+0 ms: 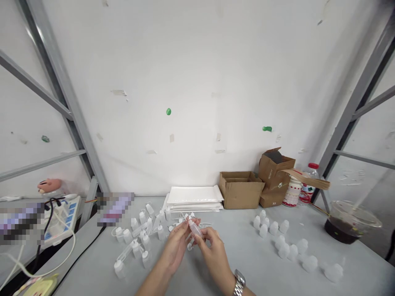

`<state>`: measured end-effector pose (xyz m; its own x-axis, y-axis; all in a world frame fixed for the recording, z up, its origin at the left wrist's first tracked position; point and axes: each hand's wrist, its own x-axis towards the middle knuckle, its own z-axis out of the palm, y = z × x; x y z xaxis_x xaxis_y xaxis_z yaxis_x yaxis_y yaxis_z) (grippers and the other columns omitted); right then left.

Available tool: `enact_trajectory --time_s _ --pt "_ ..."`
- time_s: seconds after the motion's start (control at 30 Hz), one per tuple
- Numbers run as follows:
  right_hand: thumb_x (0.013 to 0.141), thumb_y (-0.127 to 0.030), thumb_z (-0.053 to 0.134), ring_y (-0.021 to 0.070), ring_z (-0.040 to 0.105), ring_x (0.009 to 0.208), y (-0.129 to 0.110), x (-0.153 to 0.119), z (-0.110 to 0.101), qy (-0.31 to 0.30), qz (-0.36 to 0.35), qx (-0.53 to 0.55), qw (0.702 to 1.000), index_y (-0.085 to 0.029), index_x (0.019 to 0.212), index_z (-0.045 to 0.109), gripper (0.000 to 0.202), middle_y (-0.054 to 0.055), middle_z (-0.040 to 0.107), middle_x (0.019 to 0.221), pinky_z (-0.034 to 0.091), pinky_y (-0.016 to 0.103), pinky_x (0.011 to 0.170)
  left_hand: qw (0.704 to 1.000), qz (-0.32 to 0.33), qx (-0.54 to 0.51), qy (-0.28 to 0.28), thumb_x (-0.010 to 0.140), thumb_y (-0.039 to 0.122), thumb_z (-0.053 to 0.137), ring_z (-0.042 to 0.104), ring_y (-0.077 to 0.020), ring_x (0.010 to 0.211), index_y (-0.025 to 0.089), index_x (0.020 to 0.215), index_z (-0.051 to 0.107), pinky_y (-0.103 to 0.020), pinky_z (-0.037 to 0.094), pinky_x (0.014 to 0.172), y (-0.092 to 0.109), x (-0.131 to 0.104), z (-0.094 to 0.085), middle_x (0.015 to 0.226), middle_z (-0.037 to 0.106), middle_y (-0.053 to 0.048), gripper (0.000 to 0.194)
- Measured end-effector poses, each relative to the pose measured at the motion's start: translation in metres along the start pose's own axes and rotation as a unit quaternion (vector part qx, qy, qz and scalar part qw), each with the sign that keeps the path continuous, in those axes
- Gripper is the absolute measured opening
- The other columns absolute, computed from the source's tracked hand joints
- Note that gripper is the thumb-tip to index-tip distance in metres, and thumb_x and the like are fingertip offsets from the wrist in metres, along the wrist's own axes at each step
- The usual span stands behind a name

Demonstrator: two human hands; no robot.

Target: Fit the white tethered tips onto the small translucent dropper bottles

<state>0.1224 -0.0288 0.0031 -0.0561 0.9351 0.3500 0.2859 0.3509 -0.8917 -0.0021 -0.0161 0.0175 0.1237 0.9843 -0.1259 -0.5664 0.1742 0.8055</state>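
Note:
Near the middle of the grey table, my left hand [176,248] and my right hand [213,249] meet around one small translucent white bottle [195,228]. My left fingertips pinch its top end, while my right thumb and fingers close round its body. The bottle is tilted, its top toward the upper left. Small white caps and loops lie just behind my fingers, partly hidden. To the left stand and lie several small capped bottles [145,241]. Several translucent white pieces [284,250] are spread over the right side of the table.
Behind are stacked white packets [195,195], an open cardboard box [241,195] and a brown paper box [274,181]. A cup of dark drink [344,228] stands at the right. A power strip [63,220] and cables lie at the left.

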Motion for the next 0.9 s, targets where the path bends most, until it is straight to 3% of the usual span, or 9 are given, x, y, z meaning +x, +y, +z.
enact_trajectory --time_s 0.17,0.33,0.5,0.67,0.77,0.9 --pt "0.077 -0.051 0.054 0.0176 0.058 0.063 -0.002 0.006 0.002 -0.069 0.077 0.174 0.979 -0.018 0.067 0.056 0.035 0.002 0.065 0.062 0.043 0.028 0.065 1.0 -0.016 0.012 0.004 0.065 0.041 0.069 0.058 -0.0162 0.075 0.016 0.09 0.068 -0.024 0.036 0.055 0.001 0.002 0.0 0.082 0.066 -0.007 0.036" --pt "0.078 -0.051 0.053 0.0174 0.059 0.064 -0.003 0.003 0.002 -0.058 0.08 0.146 0.984 -0.019 0.068 0.056 0.034 0.002 0.065 0.064 0.042 0.027 0.064 1.0 -0.009 0.011 -0.007 0.066 0.037 0.069 0.058 -0.0168 0.072 0.015 0.089 0.069 -0.025 0.038 0.057 -0.001 0.002 0.001 0.081 0.066 -0.008 0.032" --pt "0.084 -0.041 0.048 0.0181 0.054 0.067 0.0 -0.003 0.001 0.007 -0.023 -0.048 0.999 -0.02 0.066 0.056 0.028 0.003 0.06 0.068 0.041 0.029 0.064 1.0 -0.009 0.022 -0.001 0.066 0.032 0.07 0.058 -0.0229 0.091 0.013 0.085 0.07 -0.03 0.042 0.076 0.0 0.0 0.002 0.093 0.068 -0.011 0.027" --pt "0.086 -0.031 0.046 0.0202 0.049 0.068 0.01 -0.004 0.0 0.052 -0.168 -0.18 0.968 -0.021 0.069 0.055 0.021 0.004 0.055 0.067 0.04 0.033 0.064 1.0 -0.015 0.017 0.003 0.068 0.03 0.069 0.054 -0.0243 0.104 0.015 0.088 0.07 -0.032 0.039 0.088 -0.003 0.0 -0.001 0.099 0.068 -0.01 0.025" --pt "0.084 -0.033 0.05 0.019 0.049 0.068 0.007 0.0 -0.003 0.046 -0.133 -0.147 0.979 -0.021 0.069 0.054 0.019 0.003 0.055 0.068 0.041 0.031 0.063 1.0 -0.023 -0.008 -0.007 0.07 0.033 0.067 0.053 -0.0244 0.107 0.016 0.094 0.068 -0.033 0.038 0.091 -0.003 0.001 -0.001 0.1 0.068 -0.01 0.029" --pt "0.082 -0.039 0.052 0.0176 0.053 0.071 -0.003 0.006 -0.007 0.008 -0.011 -0.012 1.0 -0.02 0.073 0.055 0.021 0.003 0.059 0.073 0.042 0.028 0.066 0.995 -0.055 -0.065 -0.056 0.08 0.039 0.053 0.05 -0.0243 0.113 0.016 0.101 0.065 -0.035 0.036 0.094 0.005 -0.001 0.001 0.112 0.063 -0.01 0.034"
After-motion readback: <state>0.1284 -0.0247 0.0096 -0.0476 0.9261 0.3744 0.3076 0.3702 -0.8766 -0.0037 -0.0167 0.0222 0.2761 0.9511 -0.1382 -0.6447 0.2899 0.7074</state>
